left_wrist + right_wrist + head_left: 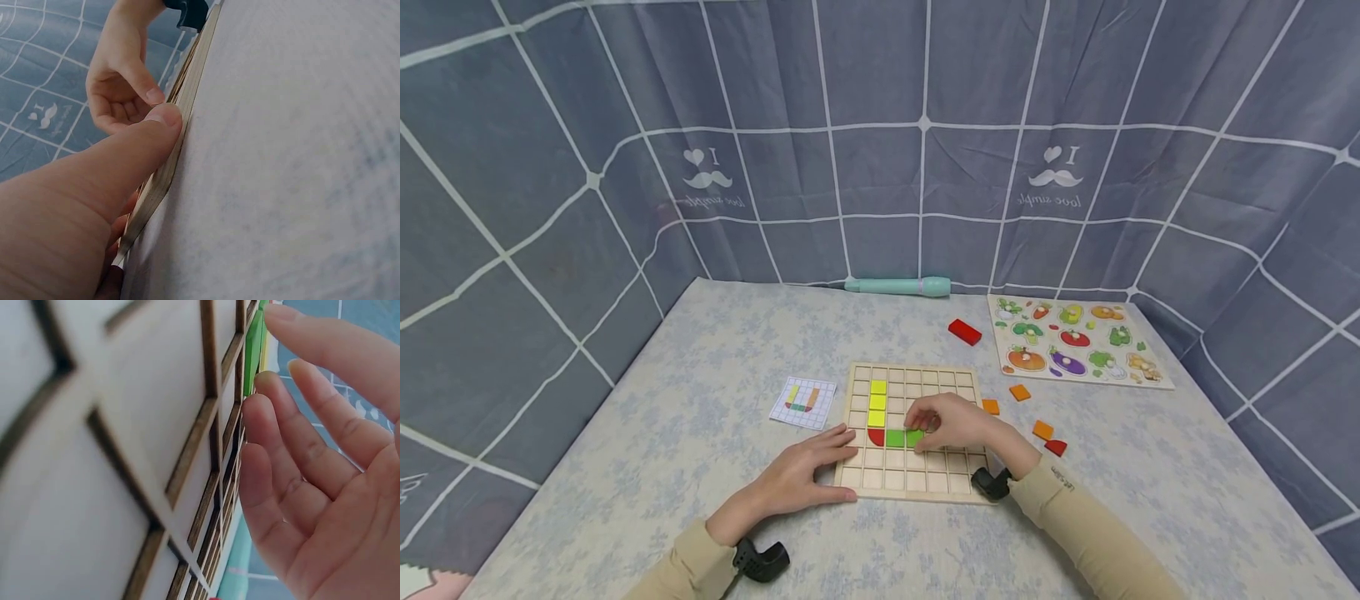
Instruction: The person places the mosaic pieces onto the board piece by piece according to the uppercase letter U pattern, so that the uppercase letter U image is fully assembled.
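Note:
A wooden grid board (883,481) lies on the table, holding a column of yellow square tiles (877,402), a red quarter-round tile (876,436) and a green square tile (895,438). My right hand (951,421) is over its middle, thumb and bent fingertips around the edges of a second green tile (913,437), partly hidden by the fingers. That green tile (253,350) also shows beside the fingertips in the right wrist view. At the board's front left corner my left hand (801,471) rests with extended fingers; its thumb (164,117) touches the wooden edge.
Left of the board lies a pattern card (803,402). To the right are loose orange tiles (1019,392) and a red tile (1056,447). Farther back are a red block (965,332), a vegetable puzzle board (1075,342) and a teal microphone-shaped object (898,287) by the curtain.

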Action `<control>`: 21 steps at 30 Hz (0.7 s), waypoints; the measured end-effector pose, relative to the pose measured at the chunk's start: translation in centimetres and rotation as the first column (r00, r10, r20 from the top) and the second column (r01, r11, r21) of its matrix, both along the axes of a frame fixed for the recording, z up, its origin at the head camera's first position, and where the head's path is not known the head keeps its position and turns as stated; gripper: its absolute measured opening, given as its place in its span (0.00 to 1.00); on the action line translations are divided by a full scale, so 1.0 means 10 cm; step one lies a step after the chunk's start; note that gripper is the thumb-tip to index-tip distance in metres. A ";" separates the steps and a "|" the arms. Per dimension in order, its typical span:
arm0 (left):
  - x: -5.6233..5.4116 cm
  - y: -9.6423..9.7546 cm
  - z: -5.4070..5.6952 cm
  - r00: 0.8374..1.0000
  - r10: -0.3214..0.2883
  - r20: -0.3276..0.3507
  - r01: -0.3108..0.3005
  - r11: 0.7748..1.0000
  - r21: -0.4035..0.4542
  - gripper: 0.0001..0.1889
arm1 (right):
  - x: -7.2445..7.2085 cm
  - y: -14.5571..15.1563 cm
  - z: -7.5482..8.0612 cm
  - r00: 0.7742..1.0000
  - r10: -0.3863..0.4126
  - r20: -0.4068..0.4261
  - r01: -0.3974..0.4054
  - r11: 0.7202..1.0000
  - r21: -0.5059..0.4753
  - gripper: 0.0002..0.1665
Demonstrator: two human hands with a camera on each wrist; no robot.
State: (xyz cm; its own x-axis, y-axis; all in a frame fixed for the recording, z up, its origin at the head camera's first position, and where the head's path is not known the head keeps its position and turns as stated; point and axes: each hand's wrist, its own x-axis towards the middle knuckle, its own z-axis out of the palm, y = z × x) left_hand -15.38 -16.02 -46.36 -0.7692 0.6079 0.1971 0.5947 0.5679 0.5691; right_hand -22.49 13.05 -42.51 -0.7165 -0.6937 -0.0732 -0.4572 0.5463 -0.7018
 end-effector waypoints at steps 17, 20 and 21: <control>-0.01 0.00 0.01 1.000 -0.005 -0.010 0.005 1.000 0.001 0.36 | 0.16 0.77 0.39 0.981 -0.159 -0.112 0.157 0.987 -0.027 0.16; 0.00 0.00 0.00 1.000 -0.005 -0.004 0.005 1.000 -0.001 0.36 | 0.19 0.97 0.39 0.971 -0.204 -0.129 0.202 0.979 -0.027 0.16; 0.00 0.00 0.00 1.000 -0.005 -0.001 0.005 1.000 0.000 0.36 | 0.20 1.03 0.38 0.967 -0.219 -0.132 0.217 0.976 -0.025 0.16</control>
State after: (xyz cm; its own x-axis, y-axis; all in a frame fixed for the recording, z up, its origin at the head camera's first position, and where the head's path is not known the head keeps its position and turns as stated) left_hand -15.39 -16.06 -46.33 -0.7661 0.6116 0.1976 0.5977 0.5648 0.5689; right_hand -20.50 23.39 -38.68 -0.8533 -0.5199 0.0398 -0.4178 0.6362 -0.6486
